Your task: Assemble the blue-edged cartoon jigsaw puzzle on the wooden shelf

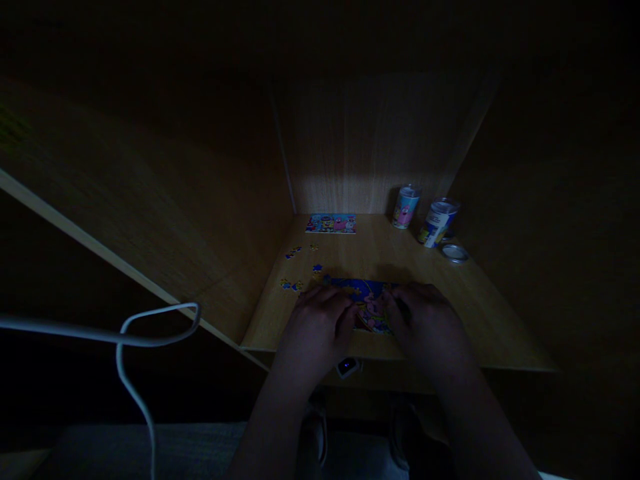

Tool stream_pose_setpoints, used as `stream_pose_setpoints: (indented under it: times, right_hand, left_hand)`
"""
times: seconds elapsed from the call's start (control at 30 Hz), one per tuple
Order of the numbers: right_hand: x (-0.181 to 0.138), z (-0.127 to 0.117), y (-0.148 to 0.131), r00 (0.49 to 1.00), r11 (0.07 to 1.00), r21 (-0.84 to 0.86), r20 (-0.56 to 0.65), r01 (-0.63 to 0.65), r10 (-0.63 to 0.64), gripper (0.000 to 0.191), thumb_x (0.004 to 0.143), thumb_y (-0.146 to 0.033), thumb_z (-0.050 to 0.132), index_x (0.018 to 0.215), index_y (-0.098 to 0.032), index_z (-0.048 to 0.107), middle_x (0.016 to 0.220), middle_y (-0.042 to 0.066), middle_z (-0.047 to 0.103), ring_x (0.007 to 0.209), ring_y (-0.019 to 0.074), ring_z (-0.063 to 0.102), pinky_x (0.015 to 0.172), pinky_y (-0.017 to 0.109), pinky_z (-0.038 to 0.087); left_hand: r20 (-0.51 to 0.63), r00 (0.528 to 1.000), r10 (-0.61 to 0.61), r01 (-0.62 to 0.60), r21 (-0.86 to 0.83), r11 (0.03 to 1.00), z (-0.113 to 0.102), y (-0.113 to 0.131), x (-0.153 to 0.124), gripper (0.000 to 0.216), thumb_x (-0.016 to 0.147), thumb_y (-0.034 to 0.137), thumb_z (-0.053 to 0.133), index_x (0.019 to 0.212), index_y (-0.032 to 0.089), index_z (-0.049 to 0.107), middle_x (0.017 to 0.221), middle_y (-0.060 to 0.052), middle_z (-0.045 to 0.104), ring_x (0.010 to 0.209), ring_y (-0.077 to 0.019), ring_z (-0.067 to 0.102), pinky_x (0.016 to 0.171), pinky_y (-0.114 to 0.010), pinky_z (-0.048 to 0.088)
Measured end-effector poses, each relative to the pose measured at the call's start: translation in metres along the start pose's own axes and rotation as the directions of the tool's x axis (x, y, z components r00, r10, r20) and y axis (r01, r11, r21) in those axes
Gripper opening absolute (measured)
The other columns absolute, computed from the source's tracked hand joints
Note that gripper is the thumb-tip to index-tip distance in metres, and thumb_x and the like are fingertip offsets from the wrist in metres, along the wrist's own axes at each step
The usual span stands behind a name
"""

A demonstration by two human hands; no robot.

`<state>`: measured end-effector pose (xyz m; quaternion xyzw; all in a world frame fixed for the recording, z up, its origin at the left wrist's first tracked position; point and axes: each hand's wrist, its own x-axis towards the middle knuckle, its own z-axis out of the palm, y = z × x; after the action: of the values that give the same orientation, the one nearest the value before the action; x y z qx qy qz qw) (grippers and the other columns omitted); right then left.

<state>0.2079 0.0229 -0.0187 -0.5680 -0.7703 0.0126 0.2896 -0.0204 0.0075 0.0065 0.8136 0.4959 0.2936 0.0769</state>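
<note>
A partly assembled jigsaw puzzle (367, 288), mostly blue with pink and yellow, lies on the wooden shelf between my hands. My left hand (320, 319) is closed at its left side, thumb and forefinger together over the picture. My right hand (425, 313) bends in from the other side, its fingers closed on the puzzle near the upper right part. Darkness hides the fingertips and any single piece in them. Loose jigsaw pieces (285, 284) are scattered left of the puzzle, and one blue piece (317, 269) sits just beyond my left hand.
A colourful cartoon picture strip (331, 224) lies near the back panel. Two printed cans, one pink and blue (405, 208) and one blue and yellow (437, 225), stand at the back right beside a round lid (455, 253). A white cable (150, 341) loops at the left.
</note>
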Motion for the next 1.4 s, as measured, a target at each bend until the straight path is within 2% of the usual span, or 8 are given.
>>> stream_pose_setpoints:
  times: [0.17, 0.3, 0.43, 0.6, 0.73, 0.9, 1.1, 1.4]
  right_hand:
    - [0.000, 0.000, -0.002, 1.000, 1.000, -0.012, -0.003, -0.008, 0.008, 0.026, 0.110, -0.037, 0.056, 0.091, -0.025, 0.069, 0.093, 0.008, 0.076, 0.092, 0.0287, 0.067, 0.084, 0.043, 0.048]
    - [0.000, -0.001, -0.003, 1.000, 1.000, -0.003, 0.000, -0.014, 0.014, 0.025, 0.111, -0.036, 0.056, 0.094, -0.024, 0.070, 0.096, 0.009, 0.076, 0.094, 0.0290, 0.067, 0.086, 0.043, 0.049]
    - [0.000, -0.002, -0.003, 1.000, 1.000, 0.027, -0.006, -0.017, 0.017, 0.026, 0.111, -0.036, 0.055, 0.094, -0.024, 0.070, 0.096, 0.009, 0.076, 0.094, 0.0288, 0.067, 0.087, 0.043, 0.049]
    - [-0.002, -0.003, -0.002, 0.994, 0.994, 0.092, -0.086, -0.062, 0.070, 0.030, 0.114, -0.040, 0.052, 0.096, -0.023, 0.071, 0.097, 0.010, 0.076, 0.094, 0.0287, 0.067, 0.087, 0.043, 0.049]
    - [-0.003, -0.004, 0.000, 0.979, 0.983, 0.134, -0.146, -0.122, 0.141, 0.033, 0.114, -0.044, 0.052, 0.095, -0.024, 0.069, 0.094, 0.009, 0.075, 0.092, 0.0281, 0.067, 0.085, 0.042, 0.048]
    - [-0.002, -0.004, -0.002, 0.990, 0.991, 0.101, -0.097, -0.089, 0.099, 0.030, 0.113, -0.040, 0.054, 0.093, -0.023, 0.070, 0.095, 0.009, 0.074, 0.094, 0.0292, 0.066, 0.087, 0.043, 0.048]
    - [-0.001, -0.003, -0.004, 0.999, 0.996, 0.083, -0.047, 0.005, -0.001, 0.025, 0.112, -0.034, 0.056, 0.093, -0.024, 0.068, 0.097, 0.008, 0.074, 0.097, 0.0284, 0.066, 0.090, 0.043, 0.049]
    - [0.001, 0.000, 0.001, 0.999, 0.999, 0.025, 0.027, 0.037, -0.038, 0.026, 0.111, -0.035, 0.056, 0.091, -0.024, 0.069, 0.095, 0.007, 0.074, 0.097, 0.0272, 0.066, 0.093, 0.042, 0.050]
  left_hand:
    - [-0.014, 1.000, -0.002, 0.002, -0.031, 1.000, 0.001, -0.001, -0.001, 0.013, 0.108, 0.018, 0.066, 0.099, 0.023, 0.073, 0.103, -0.006, 0.077, 0.101, -0.0269, 0.072, 0.096, -0.049, 0.060]
    - [-0.149, 0.987, -0.052, 0.035, -0.117, 0.993, 0.002, -0.009, -0.006, 0.031, 0.106, 0.006, 0.054, 0.124, 0.024, 0.071, 0.118, -0.007, 0.079, 0.112, -0.0268, 0.074, 0.104, -0.050, 0.060]
    - [-0.349, 0.914, -0.206, 0.132, -0.226, 0.965, 0.002, -0.022, -0.011, 0.057, 0.092, -0.006, 0.048, 0.136, 0.026, 0.065, 0.135, -0.007, 0.076, 0.128, -0.0248, 0.072, 0.114, -0.049, 0.059]
    - [-0.450, 0.844, -0.291, 0.224, -0.198, 0.954, -0.008, -0.033, -0.014, 0.043, 0.097, 0.001, 0.049, 0.125, 0.026, 0.070, 0.124, -0.006, 0.079, 0.119, -0.0255, 0.076, 0.108, -0.047, 0.062]
    - [-0.395, 0.908, -0.141, 0.144, -0.022, 0.989, -0.019, -0.039, -0.015, 0.041, 0.095, 0.001, 0.052, 0.119, 0.025, 0.074, 0.121, -0.007, 0.079, 0.117, -0.0288, 0.074, 0.104, -0.050, 0.062]
    - [-0.173, 0.984, 0.051, -0.045, 0.036, 0.998, -0.015, -0.025, -0.011, 0.031, 0.106, 0.013, 0.060, 0.130, 0.026, 0.075, 0.134, -0.007, 0.079, 0.124, -0.0292, 0.072, 0.112, -0.055, 0.057]
    - [-0.040, 0.996, 0.080, -0.078, 0.047, 0.996, -0.004, 0.000, -0.006, 0.023, 0.110, 0.026, 0.064, 0.130, 0.025, 0.075, 0.131, -0.009, 0.080, 0.119, -0.0309, 0.073, 0.108, -0.056, 0.058]
    - [0.064, 0.995, 0.078, -0.082, 0.069, 0.994, -0.003, -0.001, -0.005, 0.021, 0.111, 0.029, 0.067, 0.128, 0.030, 0.078, 0.133, -0.004, 0.080, 0.122, -0.0293, 0.071, 0.112, -0.057, 0.054]
